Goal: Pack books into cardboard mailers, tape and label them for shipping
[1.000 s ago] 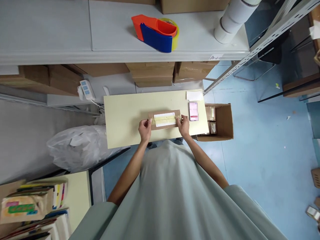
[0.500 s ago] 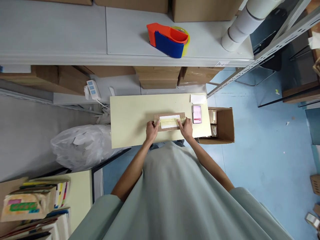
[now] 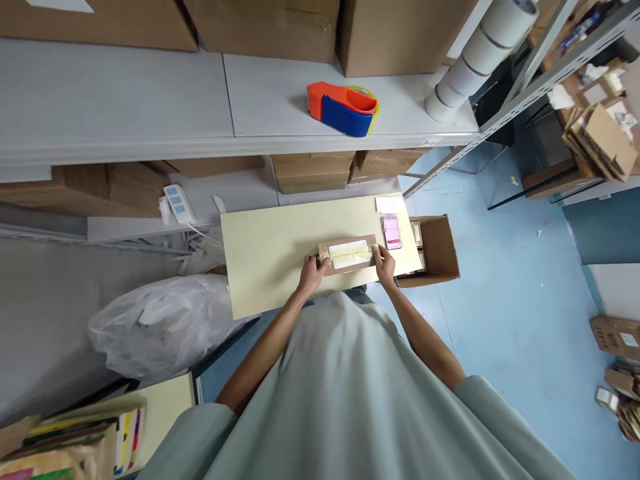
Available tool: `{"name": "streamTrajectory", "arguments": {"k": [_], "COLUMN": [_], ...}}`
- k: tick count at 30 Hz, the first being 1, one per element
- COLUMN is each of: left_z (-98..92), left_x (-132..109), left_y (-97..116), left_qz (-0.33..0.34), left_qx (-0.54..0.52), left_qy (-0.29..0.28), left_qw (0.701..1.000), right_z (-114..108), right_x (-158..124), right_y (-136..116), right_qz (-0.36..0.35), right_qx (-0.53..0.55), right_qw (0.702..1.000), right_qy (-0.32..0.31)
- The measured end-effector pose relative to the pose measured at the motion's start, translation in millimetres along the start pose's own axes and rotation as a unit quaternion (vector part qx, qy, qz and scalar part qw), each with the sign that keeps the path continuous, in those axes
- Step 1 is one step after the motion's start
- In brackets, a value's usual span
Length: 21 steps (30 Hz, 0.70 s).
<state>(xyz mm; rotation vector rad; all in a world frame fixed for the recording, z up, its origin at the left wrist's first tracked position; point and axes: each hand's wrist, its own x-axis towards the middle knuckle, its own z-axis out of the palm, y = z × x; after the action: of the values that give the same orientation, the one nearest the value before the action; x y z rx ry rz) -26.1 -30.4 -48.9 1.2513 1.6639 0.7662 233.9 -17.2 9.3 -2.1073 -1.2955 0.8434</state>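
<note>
Slim brown box (image 3: 348, 255); white label (image 3: 344, 263) crossed lengthwise by yellowish tape (image 3: 351, 253). Left hand (image 3: 313, 273) grips one end, right hand (image 3: 384, 265) the other.

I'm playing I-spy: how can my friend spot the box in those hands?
Find the pale yellow table in front of the grey shelf. At its near edge, the left hand and right hand hold a long brown box. Unlike the pink-screened phone, it has a white label with a yellowish strip.

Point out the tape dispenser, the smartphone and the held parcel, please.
Tape dispenser (image 3: 345, 116): head view, on its blue side.
Smartphone (image 3: 393, 233): head view, on its screen.
Held parcel (image 3: 349, 255): head view, on its taped label.
</note>
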Motion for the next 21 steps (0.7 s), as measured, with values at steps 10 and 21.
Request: {"name": "streamTrajectory", "arguments": {"k": [10, 21], "left_z": [-25.4, -18.9], "left_x": [-11, 1], "left_y": [-15, -2], "left_qz": [0.045, -0.016], "left_qx": [-0.060, 0.031], "left_qy": [-0.061, 0.032], "left_qw": [0.995, 0.999], "right_z": [-11, 0], "right_x": [-29, 44], "right_y": [-5, 37], "right_qz": [-0.012, -0.047], "right_qx": [0.099, 0.060], "right_qw": [0.995, 0.988], "right_qy": [0.016, -0.131]}}
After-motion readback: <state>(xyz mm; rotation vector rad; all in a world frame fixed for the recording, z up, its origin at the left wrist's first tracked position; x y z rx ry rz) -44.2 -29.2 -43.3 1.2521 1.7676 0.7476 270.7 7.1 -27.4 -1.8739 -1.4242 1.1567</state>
